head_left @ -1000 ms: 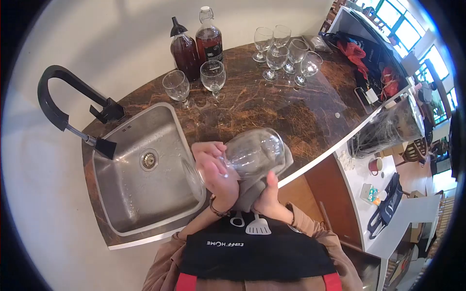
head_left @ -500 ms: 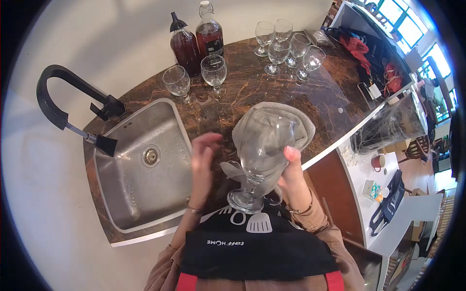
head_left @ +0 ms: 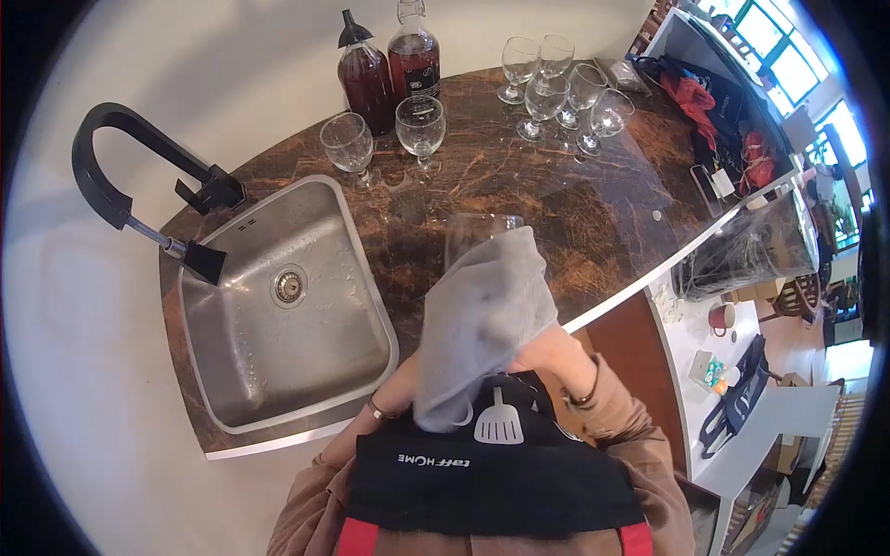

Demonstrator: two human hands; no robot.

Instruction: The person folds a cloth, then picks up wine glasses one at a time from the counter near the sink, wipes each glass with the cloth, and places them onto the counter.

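Note:
A grey cloth (head_left: 487, 310) hangs in front of my apron and covers most of a clear glass goblet. Only the upper part of this goblet (head_left: 471, 238) shows above the cloth, its rim toward the counter. My right hand (head_left: 547, 352) is closed at the cloth's right side, around the covered glass, with its fingertips out of sight. From the left, my left hand (head_left: 400, 385) reaches in behind the cloth's lower left edge. Its fingers are hidden there, so their grip does not show.
A steel sink (head_left: 389, 343) with a black faucet (head_left: 139, 139) lies left. Two goblets (head_left: 348, 144) stand near two bottles of dark red liquid (head_left: 366, 83). Several more goblets (head_left: 545, 97) stand at the back right. A bin with a plastic liner (head_left: 742, 250) is beyond the counter edge.
The cloth has come from behind the goblet to its front and now covers it. My left hand has moved from beside the sink in to the cloth. My right hand has dropped slightly.

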